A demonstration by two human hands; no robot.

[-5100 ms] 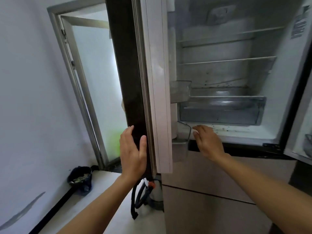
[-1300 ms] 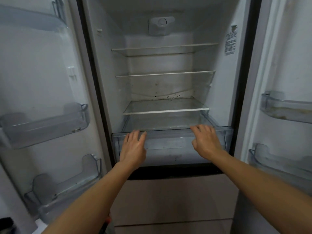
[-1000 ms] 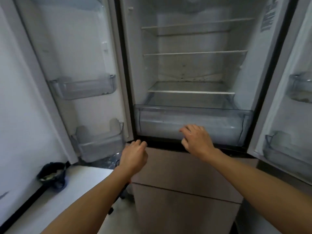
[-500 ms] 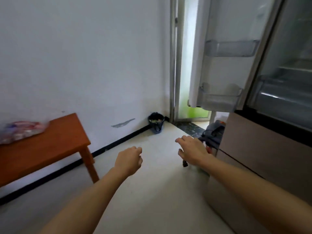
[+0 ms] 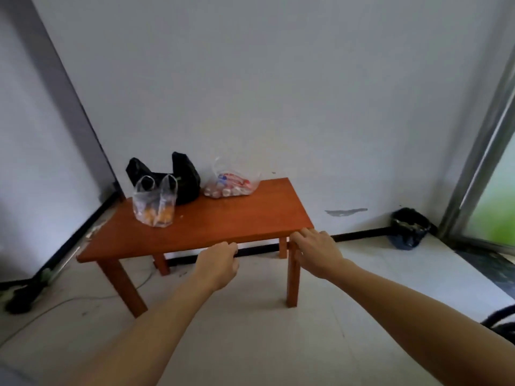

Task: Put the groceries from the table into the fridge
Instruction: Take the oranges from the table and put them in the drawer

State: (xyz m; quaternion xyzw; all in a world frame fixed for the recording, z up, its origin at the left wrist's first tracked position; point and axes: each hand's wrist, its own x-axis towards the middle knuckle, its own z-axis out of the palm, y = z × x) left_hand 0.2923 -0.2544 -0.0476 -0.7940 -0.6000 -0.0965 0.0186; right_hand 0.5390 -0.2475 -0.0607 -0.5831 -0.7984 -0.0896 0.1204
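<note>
Held the left hand [image 5: 220, 264] and the right hand [image 5: 317, 253] out ahead, backs up, both empty: left with fingers loosely curled, right with fingers relaxed and slightly spread. Had the left hand just before the near edge of the wooden counter [image 5: 223, 224], about midway along that edge. Had the right hand at the counter's near right corner, fingertips overlapping it in view; could not tell whether touching.

Saw three bags of groceries on the counter's far side, toward its left end, well apart from both hands. Found the clear bag of orange fruit [image 5: 154, 208] at 10 o'clock from the left hand, upright, handles standing. Found the black bag [image 5: 185, 181] at 11 o'clock, just behind the fruit bag and against the wall. Found the clear bag of small packets [image 5: 232, 185] at 12 o'clock from the left hand and 10 o'clock from the right hand, lying just beside the black bag.

Noted a dark bin [image 5: 409, 228] on the floor at 2 o'clock from the right hand, near a metal door frame [image 5: 479, 151].
</note>
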